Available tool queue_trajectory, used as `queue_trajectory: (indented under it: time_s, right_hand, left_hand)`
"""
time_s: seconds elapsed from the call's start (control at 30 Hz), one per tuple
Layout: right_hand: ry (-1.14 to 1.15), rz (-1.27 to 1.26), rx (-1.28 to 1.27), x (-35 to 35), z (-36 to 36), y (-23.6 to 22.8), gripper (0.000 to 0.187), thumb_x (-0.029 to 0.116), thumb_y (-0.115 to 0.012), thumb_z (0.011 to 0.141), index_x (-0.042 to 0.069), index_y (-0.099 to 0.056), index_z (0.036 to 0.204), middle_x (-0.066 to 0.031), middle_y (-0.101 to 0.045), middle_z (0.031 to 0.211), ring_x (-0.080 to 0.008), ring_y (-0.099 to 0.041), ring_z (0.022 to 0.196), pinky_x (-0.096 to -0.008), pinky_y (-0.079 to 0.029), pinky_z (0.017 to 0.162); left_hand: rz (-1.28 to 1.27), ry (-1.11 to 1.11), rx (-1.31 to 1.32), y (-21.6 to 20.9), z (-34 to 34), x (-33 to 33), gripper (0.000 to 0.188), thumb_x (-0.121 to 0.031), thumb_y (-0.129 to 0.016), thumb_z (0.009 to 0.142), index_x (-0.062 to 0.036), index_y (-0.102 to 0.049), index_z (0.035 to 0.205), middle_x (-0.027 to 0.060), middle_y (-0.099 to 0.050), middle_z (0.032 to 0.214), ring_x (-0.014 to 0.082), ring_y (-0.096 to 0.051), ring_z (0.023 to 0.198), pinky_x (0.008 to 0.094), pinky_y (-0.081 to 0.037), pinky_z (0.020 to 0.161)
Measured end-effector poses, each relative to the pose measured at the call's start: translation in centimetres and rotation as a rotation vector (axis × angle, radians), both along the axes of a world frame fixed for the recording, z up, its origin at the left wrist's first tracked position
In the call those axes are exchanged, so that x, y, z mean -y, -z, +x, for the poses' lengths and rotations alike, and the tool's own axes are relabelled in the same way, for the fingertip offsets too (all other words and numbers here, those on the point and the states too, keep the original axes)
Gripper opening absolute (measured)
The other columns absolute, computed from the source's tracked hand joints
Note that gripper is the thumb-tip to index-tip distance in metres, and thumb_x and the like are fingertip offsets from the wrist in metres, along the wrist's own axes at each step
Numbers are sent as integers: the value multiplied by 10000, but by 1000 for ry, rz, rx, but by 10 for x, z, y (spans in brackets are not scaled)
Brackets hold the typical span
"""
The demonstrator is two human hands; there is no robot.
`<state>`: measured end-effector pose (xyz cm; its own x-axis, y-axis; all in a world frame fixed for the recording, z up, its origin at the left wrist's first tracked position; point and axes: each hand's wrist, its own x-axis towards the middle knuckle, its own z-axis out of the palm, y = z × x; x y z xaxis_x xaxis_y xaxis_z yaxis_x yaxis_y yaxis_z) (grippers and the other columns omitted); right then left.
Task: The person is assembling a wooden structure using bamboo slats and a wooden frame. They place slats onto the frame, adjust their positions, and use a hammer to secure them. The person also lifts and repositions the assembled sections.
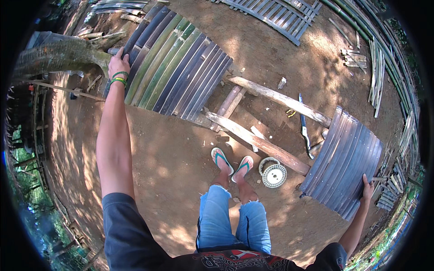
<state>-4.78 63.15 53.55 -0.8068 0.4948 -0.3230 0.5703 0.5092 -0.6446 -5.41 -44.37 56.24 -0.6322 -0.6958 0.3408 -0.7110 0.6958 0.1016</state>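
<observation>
My left hand [118, 63], with green bands on its wrist, grips the left edge of a panel of green and dark bamboo slats [176, 67] at the upper left. My right hand [367, 188] holds the lower right edge of a second panel of grey bamboo slats [343, 162] at the right. Both arms are stretched wide apart. My feet in sandals [231, 163] stand on bare earth between the two panels.
Two long wooden beams [271, 97] lie on the ground under the panels. A white wire spool [274, 175] sits by my feet. A long knife [304, 124] lies near the beams. More slat panels [275, 16] and bamboo strips [377, 72] lie farther off. A tree trunk [58, 54] stands at the left.
</observation>
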Motion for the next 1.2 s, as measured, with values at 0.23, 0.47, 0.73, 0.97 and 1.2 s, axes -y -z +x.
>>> queue_trajectory:
  time_s: [0.23, 0.47, 0.73, 0.97, 1.2]
  right_hand:
    - [18, -75, -35, -29, -15, 33, 628, 326, -778, 852, -73, -566, 1288, -149, -648, 1204, -231, -629, 1056, -340, -476, 949]
    - [-5, -143, -68, -24, 14, 36, 662, 320, -791, 840, -59, -550, 1326, -149, -632, 1251, -233, -615, 1100, -359, -470, 984]
    - [-78, 8, -115, -2, 42, 13, 682, 316, -739, 891, -41, -471, 1406, -185, -588, 1319, -258, -597, 1154, -369, -454, 1013]
    - [-150, -160, -134, 46, 46, -69, 668, 256, -711, 908, -57, -417, 1420, -181, -573, 1320, -263, -599, 1136, -348, -450, 1004]
    - [-2, -195, -193, 170, 102, -93, 676, 140, -722, 894, -72, -385, 1440, -210, -550, 1338, -268, -560, 1196, -373, -436, 1031]
  left_hand:
    - [0, -6, -29, -16, 24, -19, 416, -336, -611, 945, -308, -592, 1360, 181, -663, 1210, 359, -623, 1140, 484, -496, 950]
    - [43, -40, 21, -16, 26, -46, 424, -349, -584, 958, -324, -563, 1381, 186, -641, 1220, 374, -605, 1148, 486, -482, 970]
    - [-18, 22, -17, -14, 23, -39, 453, -336, -577, 958, -351, -524, 1408, 194, -636, 1156, 401, -616, 1084, 509, -487, 934]
    - [-126, 15, -23, -2, 32, -42, 442, -345, -572, 953, -332, -539, 1394, 182, -632, 1090, 405, -632, 978, 514, -495, 858]
    - [-166, -6, -35, -8, 37, -60, 427, -341, -574, 951, -294, -561, 1375, 148, -611, 1014, 369, -617, 941, 506, -474, 803]
